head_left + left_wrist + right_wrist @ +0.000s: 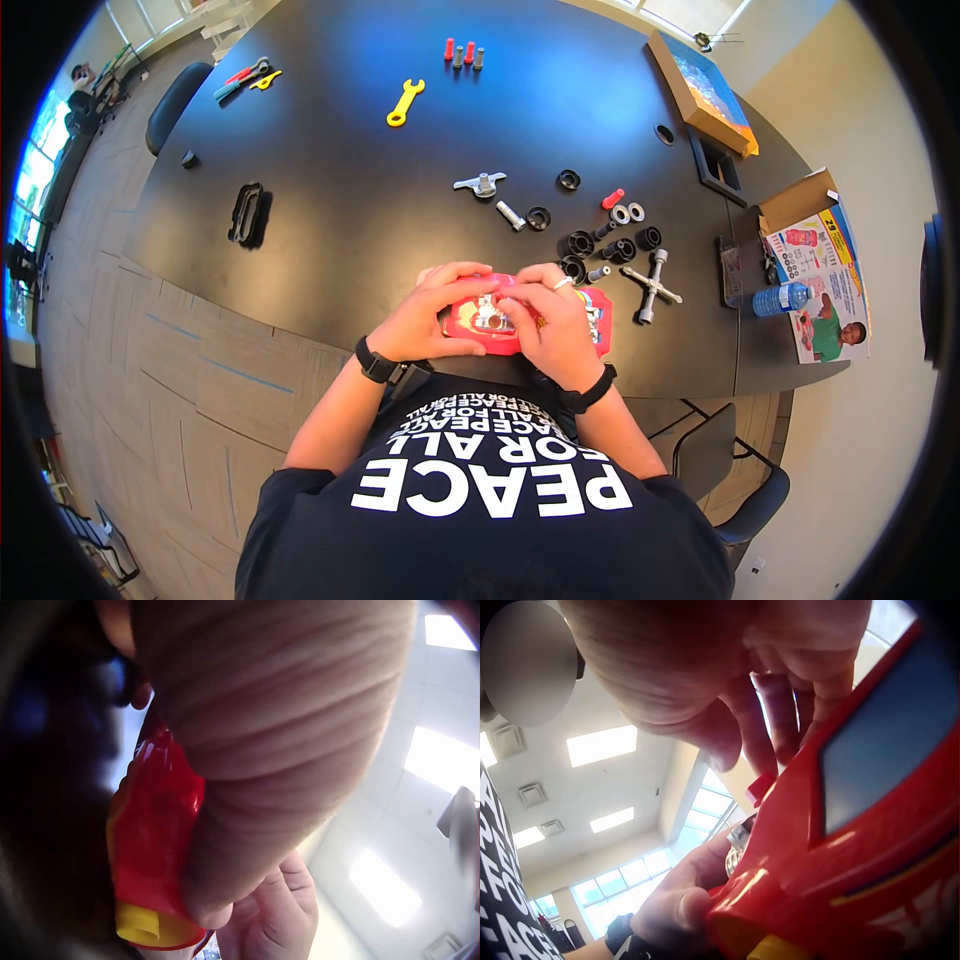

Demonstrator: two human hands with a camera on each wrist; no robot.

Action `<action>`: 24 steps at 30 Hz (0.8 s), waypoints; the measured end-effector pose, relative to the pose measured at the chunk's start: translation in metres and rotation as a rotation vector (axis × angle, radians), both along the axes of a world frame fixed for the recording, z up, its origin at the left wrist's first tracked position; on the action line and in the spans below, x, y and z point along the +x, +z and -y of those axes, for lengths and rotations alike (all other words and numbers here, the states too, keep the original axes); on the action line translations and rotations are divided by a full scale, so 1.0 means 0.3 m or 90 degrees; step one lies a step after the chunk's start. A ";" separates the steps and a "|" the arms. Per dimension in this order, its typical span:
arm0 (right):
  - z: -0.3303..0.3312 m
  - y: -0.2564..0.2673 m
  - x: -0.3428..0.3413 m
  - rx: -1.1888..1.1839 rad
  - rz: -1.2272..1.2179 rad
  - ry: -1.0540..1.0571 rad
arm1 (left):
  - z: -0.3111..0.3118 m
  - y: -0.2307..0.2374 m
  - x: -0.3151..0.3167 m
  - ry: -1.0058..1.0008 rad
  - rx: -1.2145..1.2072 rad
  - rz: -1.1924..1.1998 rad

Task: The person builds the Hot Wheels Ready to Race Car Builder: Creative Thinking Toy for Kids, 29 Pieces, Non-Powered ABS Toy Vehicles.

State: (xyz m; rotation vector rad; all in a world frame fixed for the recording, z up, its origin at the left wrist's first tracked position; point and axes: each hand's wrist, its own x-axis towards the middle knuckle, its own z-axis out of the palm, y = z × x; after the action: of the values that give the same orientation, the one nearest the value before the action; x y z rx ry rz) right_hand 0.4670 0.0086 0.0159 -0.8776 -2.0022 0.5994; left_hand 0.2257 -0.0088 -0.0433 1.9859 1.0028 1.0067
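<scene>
Left-hand fingers are gripping the rigid-looking, probably light red toy car by its sides, lower centre; right-hand fingers are pinching a small red part.

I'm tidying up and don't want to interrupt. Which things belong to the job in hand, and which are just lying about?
Likely the job:
- red toy car, being held
- black wheel parts
- silver bolt
- cross-shaped wrench

Seemingly just lying about:
- water bottle
- illustrated box
</scene>
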 end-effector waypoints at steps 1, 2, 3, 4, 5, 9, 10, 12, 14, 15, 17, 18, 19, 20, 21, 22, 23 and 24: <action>-0.001 -0.001 0.027 0.007 0.028 -0.048 | 0.001 0.000 0.002 -0.002 0.005 -0.001; -0.004 -0.001 0.054 0.013 0.057 -0.098 | 0.000 0.003 0.003 -0.005 0.005 0.001; -0.013 0.000 0.073 -0.013 0.014 -0.150 | 0.001 0.010 0.003 -0.002 0.003 -0.009; -0.023 0.008 0.107 -0.013 0.017 -0.155 | 0.001 0.015 0.004 -0.001 0.001 -0.019; -0.036 0.022 0.154 -0.003 0.025 -0.214 | 0.001 0.016 0.005 -0.007 0.000 -0.016; -0.099 0.015 0.374 0.004 0.151 -0.454 | 0.000 0.014 0.005 0.000 -0.012 -0.015; -0.125 -0.045 0.465 -0.002 0.194 -0.510 | 0.000 0.015 0.005 0.002 -0.016 -0.019; -0.150 -0.134 0.612 0.043 0.326 -0.585 | 0.002 0.019 0.006 0.000 -0.017 -0.018; -0.155 -0.189 0.700 0.019 0.363 -0.570 | 0.000 0.021 0.006 -0.001 -0.018 -0.017; -0.156 -0.205 0.742 -0.006 0.395 -0.547 | -0.002 0.021 0.005 -0.002 -0.016 -0.020; -0.161 -0.193 0.794 -0.025 0.352 -0.514 | -0.003 0.016 0.007 -0.001 -0.015 -0.020; -0.167 -0.189 0.813 -0.044 0.307 -0.475 | -0.002 0.014 0.005 -0.002 -0.011 -0.023; -0.162 -0.146 0.815 -0.052 0.239 -0.442 | -0.001 0.012 0.001 0.000 -0.006 -0.026; -0.150 -0.103 0.793 -0.081 0.139 -0.431 | 0.001 0.013 -0.002 0.008 -0.007 -0.025; -0.135 -0.046 0.777 -0.094 0.110 -0.393 | 0.003 0.016 -0.002 0.002 -0.008 -0.020; -0.116 0.045 0.733 -0.108 0.081 -0.357 | 0.004 0.019 -0.001 -0.006 -0.008 -0.015; -0.098 0.129 0.673 -0.110 0.081 -0.353 | 0.004 0.027 0.000 -0.003 -0.010 -0.016; -0.072 0.208 0.595 -0.082 0.051 -0.305 | 0.003 0.036 0.001 -0.013 -0.007 -0.031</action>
State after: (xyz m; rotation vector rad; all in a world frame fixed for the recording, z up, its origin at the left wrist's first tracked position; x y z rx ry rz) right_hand 0.6454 0.0301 0.0783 -1.4241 -1.7434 0.4241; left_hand 0.2259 -0.0096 -0.0324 2.0170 1.0107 0.9445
